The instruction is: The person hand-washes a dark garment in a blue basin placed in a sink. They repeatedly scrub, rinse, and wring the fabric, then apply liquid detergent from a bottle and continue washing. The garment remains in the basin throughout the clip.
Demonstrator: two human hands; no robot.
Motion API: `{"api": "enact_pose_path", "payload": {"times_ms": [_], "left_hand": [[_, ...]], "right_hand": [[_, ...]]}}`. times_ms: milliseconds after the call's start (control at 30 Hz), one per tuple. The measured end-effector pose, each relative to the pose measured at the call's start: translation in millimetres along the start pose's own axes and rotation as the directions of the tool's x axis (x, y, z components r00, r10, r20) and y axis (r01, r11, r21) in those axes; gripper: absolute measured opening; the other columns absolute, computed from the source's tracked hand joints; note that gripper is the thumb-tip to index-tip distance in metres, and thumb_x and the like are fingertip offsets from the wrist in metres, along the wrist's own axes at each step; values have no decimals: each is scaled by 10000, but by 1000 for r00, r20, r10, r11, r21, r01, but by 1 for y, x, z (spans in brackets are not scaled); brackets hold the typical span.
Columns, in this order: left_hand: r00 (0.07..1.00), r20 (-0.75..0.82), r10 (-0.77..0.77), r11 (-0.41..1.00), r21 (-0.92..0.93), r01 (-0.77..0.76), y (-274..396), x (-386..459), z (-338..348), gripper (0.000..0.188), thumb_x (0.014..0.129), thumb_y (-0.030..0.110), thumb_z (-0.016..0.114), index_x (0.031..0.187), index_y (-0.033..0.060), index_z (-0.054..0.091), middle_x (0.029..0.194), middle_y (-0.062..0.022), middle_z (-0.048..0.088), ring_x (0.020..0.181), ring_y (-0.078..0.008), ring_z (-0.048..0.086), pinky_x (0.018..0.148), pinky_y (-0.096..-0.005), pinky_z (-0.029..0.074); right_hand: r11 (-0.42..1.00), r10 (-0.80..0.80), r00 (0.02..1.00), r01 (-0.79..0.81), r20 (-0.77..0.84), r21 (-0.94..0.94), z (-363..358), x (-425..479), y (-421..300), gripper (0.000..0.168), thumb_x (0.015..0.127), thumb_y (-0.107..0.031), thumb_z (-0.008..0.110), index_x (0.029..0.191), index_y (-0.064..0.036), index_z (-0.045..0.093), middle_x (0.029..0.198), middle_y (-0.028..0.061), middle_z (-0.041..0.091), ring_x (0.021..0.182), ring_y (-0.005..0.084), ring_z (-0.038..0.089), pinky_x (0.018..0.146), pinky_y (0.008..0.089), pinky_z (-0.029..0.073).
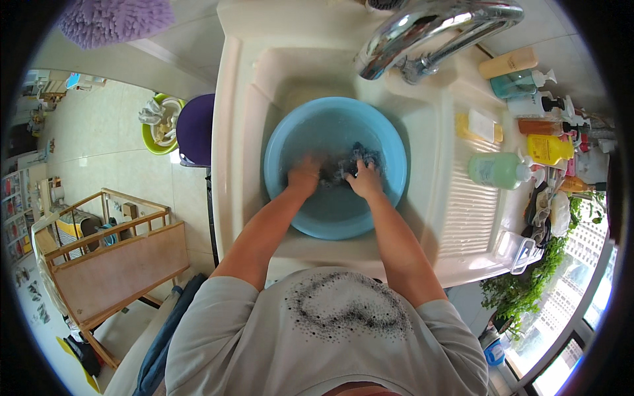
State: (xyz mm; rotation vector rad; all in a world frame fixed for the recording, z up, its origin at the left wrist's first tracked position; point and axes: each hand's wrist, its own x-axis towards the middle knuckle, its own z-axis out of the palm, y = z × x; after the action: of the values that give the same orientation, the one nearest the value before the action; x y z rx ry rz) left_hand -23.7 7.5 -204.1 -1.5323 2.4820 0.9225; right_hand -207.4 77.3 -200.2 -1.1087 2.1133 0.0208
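A round light-blue plastic basin (335,232) stands in the cream-coloured sink (297,59), holding cloudy water. Inside it lies dark cloth (365,150), mostly under the surface. My left hand (306,173) is in the water at the left, its fingers blurred and partly hidden beside the dark material; its grip cannot be made out. On the other side, my right hand (365,179) touches the cloth with its fingers spread over it. Whether its fingertips pinch the cloth is unclear.
A chrome faucet (396,34) arches over the sink's back. Right of the basin are the ribbed washboard (470,213), soap bars (480,126), a green pump bottle (495,171) and a clear plastic container (515,252). A purple stool (197,129) stands left of the sink.
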Motion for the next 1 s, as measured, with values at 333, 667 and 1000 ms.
{"api": "enact_pose_path", "payload": {"times_ms": [333, 667, 1000], "left_hand": [[813, 17, 582, 635, -634, -441, 113, -45, -78, 203, 664, 167, 674, 852, 94, 644, 908, -68, 589, 889, -245, 584, 770, -356, 473], [786, -465, 406, 785, -262, -561, 138, -19, -56, 154, 585, 214, 675, 662, 107, 594, 727, -42, 579, 633, -253, 591, 525, -360, 483], [993, -114, 4, 1000, 25, -1, 37, -2, -58, 470, 706, 174, 654, 1154, 126, 518, 1129, -102, 511, 932, -309, 561, 710, -422, 501]], "right_hand": [[-43, -99, 909, -409, 404, 911, -29, 3, -8, 681, 847, -495, 557, 1373, -154, 290, 1167, 107, 530, 1016, 272, 558, 849, 429, 463], [-546, -393, 901, -388, 182, 742, -9, -24, -10, 479, 883, -432, 521, 1217, -93, 465, 1044, 86, 586, 918, 243, 599, 776, 412, 501], [801, 59, 964, 109, -259, 589, -38, -22, -13, 717, 807, -399, 612, 1364, -43, 334, 1310, 250, 407, 1198, 362, 426, 1004, 425, 345]]}}
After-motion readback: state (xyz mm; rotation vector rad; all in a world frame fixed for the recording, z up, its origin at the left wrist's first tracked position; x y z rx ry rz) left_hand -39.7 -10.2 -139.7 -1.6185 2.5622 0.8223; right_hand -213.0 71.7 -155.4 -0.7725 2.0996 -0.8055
